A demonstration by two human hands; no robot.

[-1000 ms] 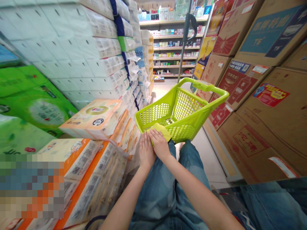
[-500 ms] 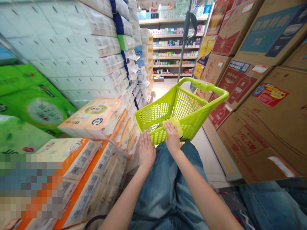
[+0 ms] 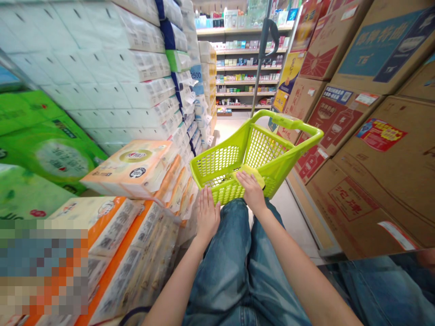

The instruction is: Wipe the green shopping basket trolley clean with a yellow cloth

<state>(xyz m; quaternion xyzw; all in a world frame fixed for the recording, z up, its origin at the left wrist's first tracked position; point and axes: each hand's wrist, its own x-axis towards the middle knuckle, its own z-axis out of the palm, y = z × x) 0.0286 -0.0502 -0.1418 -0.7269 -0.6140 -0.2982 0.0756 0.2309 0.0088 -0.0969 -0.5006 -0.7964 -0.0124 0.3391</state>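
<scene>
A lime-green plastic shopping basket [image 3: 280, 174] with lattice sides and a raised handle stands tilted in front of my knees. My left hand [image 3: 208, 216] lies on its near left corner, fingers stretched out over the rim. On the near rim, right of the middle, my right hand [image 3: 253, 189] presses a yellow cloth [image 3: 258, 176]. The fingers of that hand lie over the cloth, and part of the cloth sticks out past them. Whatever lies under the palm is hidden.
Tissue packs [image 3: 129, 163] are stacked close on my left. Printed cardboard cartons [image 3: 360, 181] wall the right side. Ahead are stocked shelves [image 3: 249, 68] and a pole with a black hook [image 3: 270, 43]. Another person's jeans [image 3: 384, 285] show at lower right.
My right hand has slid right along the basket's near rim with the yellow cloth. My left hand and the basket stay almost where they were.
</scene>
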